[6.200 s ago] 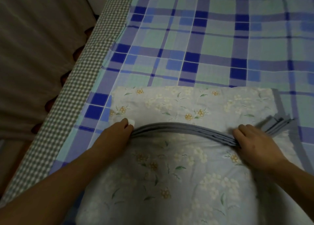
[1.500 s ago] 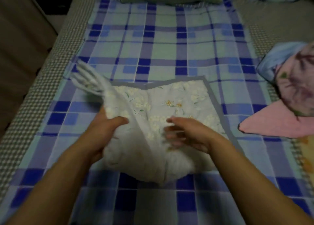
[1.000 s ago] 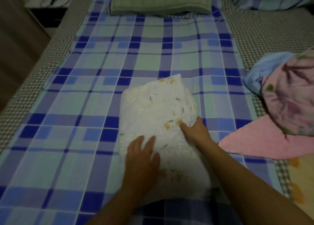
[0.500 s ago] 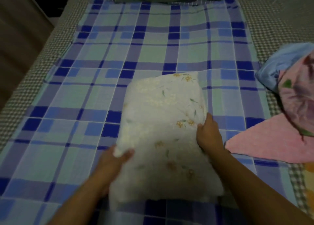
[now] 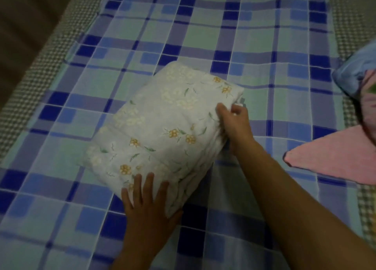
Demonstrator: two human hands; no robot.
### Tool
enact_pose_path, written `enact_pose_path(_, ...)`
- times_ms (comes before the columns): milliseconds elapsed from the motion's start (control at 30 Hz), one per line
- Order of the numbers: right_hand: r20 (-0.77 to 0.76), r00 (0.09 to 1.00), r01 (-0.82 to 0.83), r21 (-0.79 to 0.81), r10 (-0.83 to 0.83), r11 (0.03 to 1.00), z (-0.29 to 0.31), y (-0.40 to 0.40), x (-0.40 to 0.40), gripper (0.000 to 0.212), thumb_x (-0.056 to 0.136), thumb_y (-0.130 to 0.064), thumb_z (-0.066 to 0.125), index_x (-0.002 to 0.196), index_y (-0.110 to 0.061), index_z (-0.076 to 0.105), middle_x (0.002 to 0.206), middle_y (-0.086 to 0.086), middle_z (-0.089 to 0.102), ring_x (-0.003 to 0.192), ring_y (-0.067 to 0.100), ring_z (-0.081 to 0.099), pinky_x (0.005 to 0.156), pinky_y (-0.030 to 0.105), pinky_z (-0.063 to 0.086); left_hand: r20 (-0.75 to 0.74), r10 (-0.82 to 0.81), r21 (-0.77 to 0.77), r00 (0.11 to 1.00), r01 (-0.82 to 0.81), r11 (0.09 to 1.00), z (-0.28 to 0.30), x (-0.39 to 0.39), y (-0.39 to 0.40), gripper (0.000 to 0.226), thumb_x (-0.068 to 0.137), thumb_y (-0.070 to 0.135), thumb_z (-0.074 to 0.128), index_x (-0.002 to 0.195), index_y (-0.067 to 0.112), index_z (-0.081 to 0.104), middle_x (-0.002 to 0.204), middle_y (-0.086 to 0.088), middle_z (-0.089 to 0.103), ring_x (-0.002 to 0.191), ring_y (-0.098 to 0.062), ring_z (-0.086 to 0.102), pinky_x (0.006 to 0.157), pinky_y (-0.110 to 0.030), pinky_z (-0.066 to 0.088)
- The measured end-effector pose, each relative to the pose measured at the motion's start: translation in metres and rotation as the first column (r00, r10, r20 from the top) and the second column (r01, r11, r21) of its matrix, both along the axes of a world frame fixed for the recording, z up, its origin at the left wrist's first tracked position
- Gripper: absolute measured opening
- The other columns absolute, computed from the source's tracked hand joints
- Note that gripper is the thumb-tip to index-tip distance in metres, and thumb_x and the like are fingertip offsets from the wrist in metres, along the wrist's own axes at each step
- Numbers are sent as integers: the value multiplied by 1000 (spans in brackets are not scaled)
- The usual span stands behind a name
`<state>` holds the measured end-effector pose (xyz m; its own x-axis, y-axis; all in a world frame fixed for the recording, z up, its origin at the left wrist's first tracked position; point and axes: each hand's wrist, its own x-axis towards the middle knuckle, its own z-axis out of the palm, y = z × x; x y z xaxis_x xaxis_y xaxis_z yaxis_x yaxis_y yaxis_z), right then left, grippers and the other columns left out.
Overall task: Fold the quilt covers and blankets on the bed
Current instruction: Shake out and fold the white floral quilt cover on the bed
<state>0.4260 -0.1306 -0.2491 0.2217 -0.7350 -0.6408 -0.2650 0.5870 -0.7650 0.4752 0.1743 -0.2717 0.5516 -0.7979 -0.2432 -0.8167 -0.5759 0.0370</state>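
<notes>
Folded pale floral quilt cover (image 5: 162, 131) now turned askew; left hand (image 5: 148, 206) moved to near edge, fingers flat, released; right hand (image 5: 234, 123) still grasping right side.

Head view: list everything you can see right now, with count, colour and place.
folded quilt cover: one, pale with yellow flowers, centre of bed
plaid sheet: one, blue and green, covers the bed
checked bedding: one, grey-white, bed's left and right edges
pink cloth: one, right edge
blue and pink bundle: one, far right
left hand: flat on the cover's near end
right hand: grips the cover's right edge
</notes>
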Motion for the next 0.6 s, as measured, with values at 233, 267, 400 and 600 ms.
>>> enact_pose_path(233,-256,963,-79,36,86,996,24,-59,39,45,83,-22,71,125,-8,58,108,14,67,86,25,64,84,41,57,4,-85,-119,996,84,989,23,16,-3,50,42,27,90,84,22,63,92,-3,53,83,-29,51,74,-42,39)
enact_pose_path(267,-264,964,-46,-49,31,998,28,-64,45,38,83,-12,69,120,-10,60,108,13,67,87,25,64,82,38,58,47,-113,-150,993,118,982,29,19,-4,47,47,31,90,83,23,62,89,-2,53,79,-27,49,71,-38,34)
enact_pose_path(400,-12,991,129,-215,-135,968,18,-54,46,30,82,6,61,89,-23,53,96,-1,61,86,16,60,73,30,57,303,-100,-311,948,197,930,48,38,-10,5,69,19,60,74,20,62,78,-5,57,72,-29,49,70,-37,24)
enact_pose_path(600,-60,985,151,-116,-159,982,-45,-35,1,70,84,8,66,145,-16,43,137,8,56,112,20,58,100,34,51,-15,-472,-52,882,471,881,-22,5,21,37,52,25,84,85,26,67,88,1,61,81,-26,57,72,-39,50)
